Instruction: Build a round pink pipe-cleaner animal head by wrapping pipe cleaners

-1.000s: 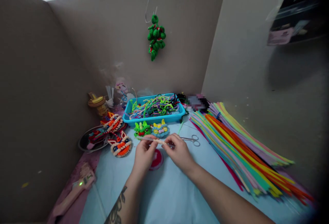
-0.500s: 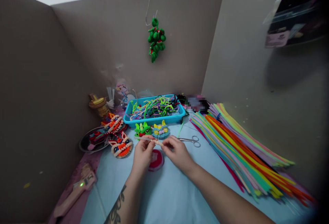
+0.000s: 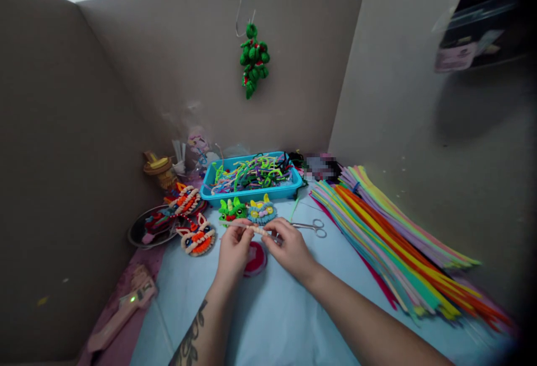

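Both hands meet above a light blue table cover [image 3: 268,310]. My left hand [image 3: 233,253] and my right hand [image 3: 289,248] each pinch an end of a short cream pipe cleaner [image 3: 257,230], partly coiled, held level between them. Under the hands lies a round red piece [image 3: 255,259]. Just beyond the fingers sit a green fuzzy figure [image 3: 231,210] and a blue fuzzy figure [image 3: 261,211]. Small scissors [image 3: 310,226] lie to the right of my right hand.
A blue tray [image 3: 251,191] of mixed pipe cleaner scraps stands at the back. A long stack of coloured pipe cleaners [image 3: 398,243] fills the right side. Orange lion-face pieces [image 3: 196,238] and a dark dish [image 3: 145,230] lie left. A glue gun [image 3: 121,313] rests near left. Brown partition walls surround; a green ornament [image 3: 253,59] hangs.
The hands stay in the same place, fingers shifting slightly on the cream pipe cleaner. The view has wobbled a little; nothing on the table has moved.
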`<state>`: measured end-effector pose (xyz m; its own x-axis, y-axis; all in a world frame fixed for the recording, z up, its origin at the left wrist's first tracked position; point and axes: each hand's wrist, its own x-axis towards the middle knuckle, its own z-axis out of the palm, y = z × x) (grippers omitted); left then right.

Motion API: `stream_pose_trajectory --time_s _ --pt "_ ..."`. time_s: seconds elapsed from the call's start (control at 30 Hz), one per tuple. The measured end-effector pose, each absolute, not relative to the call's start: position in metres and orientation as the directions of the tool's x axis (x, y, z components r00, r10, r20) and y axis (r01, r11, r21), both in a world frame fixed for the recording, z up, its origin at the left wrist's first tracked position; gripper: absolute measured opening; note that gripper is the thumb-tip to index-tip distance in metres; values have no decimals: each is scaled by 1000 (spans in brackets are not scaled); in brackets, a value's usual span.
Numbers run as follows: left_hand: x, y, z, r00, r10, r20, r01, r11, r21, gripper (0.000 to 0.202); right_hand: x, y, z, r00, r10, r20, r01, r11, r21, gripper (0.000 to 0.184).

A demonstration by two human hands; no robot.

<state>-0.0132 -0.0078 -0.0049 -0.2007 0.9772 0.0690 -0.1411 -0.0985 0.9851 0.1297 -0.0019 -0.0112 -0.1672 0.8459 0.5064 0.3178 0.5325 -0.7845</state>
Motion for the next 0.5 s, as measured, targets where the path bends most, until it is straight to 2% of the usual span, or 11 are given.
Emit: stream_pose_trajectory --time_s 0.3,0.37,0.5 --pt "-12 -8 -2 -204 977 56 -131 -83 988 20 130 -4 -9 -187 827 531 319 562 -763 13" --pt "-12 -9 -1 -205 977 62 -116 -87 989 19 130 -4 -10 -180 853 490 294 522 -801 12" --pt "-12 -10 4 -161 983 92 -80 -106 991 15 128 0 -13 -147 944 296 131 316 -940 7"
